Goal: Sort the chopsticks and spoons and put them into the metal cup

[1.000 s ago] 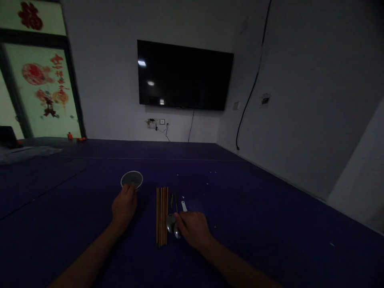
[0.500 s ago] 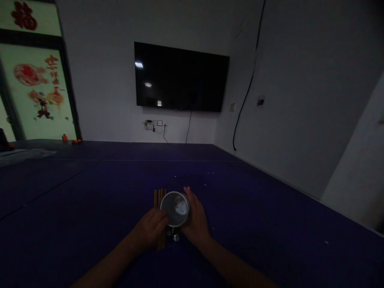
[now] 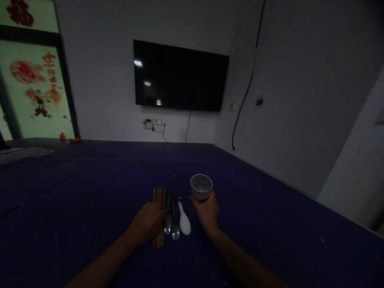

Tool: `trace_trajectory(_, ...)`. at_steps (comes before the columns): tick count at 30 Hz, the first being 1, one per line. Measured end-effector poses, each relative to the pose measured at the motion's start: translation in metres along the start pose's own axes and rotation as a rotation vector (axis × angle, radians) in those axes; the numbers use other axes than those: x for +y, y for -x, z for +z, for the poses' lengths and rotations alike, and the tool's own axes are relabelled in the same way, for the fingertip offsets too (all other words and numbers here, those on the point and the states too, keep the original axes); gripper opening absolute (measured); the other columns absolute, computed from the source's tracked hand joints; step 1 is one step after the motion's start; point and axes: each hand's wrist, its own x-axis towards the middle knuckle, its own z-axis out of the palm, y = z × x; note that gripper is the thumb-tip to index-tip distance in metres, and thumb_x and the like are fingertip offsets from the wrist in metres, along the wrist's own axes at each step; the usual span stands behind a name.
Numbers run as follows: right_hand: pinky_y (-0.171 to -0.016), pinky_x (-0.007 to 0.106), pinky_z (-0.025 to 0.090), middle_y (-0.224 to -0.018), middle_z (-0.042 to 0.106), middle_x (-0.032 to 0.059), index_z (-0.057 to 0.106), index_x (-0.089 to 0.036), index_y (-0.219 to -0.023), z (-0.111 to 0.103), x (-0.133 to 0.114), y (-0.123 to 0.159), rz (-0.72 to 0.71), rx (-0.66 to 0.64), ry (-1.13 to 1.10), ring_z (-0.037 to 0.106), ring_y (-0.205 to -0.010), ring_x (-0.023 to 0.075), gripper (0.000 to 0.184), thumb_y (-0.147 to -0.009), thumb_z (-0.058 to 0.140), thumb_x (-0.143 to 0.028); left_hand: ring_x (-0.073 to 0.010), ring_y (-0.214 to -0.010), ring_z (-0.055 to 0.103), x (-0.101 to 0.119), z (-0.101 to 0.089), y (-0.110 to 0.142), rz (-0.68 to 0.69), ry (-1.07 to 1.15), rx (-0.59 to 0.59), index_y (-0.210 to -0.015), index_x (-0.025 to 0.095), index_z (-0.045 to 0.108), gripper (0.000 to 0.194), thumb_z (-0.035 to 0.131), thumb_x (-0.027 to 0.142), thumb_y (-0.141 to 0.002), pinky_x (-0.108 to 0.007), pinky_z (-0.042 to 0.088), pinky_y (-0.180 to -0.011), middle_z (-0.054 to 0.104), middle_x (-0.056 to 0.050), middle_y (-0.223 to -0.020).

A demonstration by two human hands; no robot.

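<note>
The cup (image 3: 201, 188) is grey with a paler rim. The chopsticks (image 3: 159, 238) are yellowish brown, some redder. Two metal spoons (image 3: 175, 232) gleam silver; the other spoon (image 3: 185, 225) is plain white. The surface (image 3: 270, 216) is deep purple, crossed by thin pale and dark lines and flecked white. Behind, the wall (image 3: 99, 80) is grey, the TV (image 3: 180, 76) black with white glints, the door (image 3: 22, 108) pale green with red and orange motifs and red lettering.

Cannot see the middle of the chopsticks (image 3: 159, 239) under the left fingers (image 3: 155, 210), identify the white specks (image 3: 322, 240), or make out the dark object (image 3: 1, 143) cut off far left.
</note>
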Motion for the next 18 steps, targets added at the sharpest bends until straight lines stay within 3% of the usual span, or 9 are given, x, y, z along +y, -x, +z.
trace_trajectory(7, -0.079, 0.039, 0.043, -0.108, 0.065, 0.0183, 0.046, -0.012, -0.122, 0.001, 0.017, -0.012, 0.132, -0.046, 0.173, 0.060, -0.100, 0.0347, 0.080, -0.059, 0.072, -0.054, -0.0180, -0.078, 0.061, -0.003, 0.004, 0.006, -0.137, 0.035, -0.158, -0.094, 0.018, 0.059, 0.022, 0.038, 0.014, -0.089, -0.032, 0.047, -0.071, 0.067, -0.005, -0.084)
trace_trajectory(18, -0.094, 0.050, 0.032, -0.110, 0.065, 0.0203, 0.041, -0.011, -0.126, 0.001, 0.017, -0.007, 0.095, -0.142, 0.290, 0.058, -0.105, 0.0379, 0.083, -0.061, 0.070, -0.054, -0.0184, -0.078, 0.060, -0.002, 0.003, 0.004, -0.202, 0.043, -0.234, -0.089, 0.018, 0.060, 0.024, 0.037, 0.018, -0.090, -0.032, 0.045, -0.071, 0.066, -0.005, -0.082)
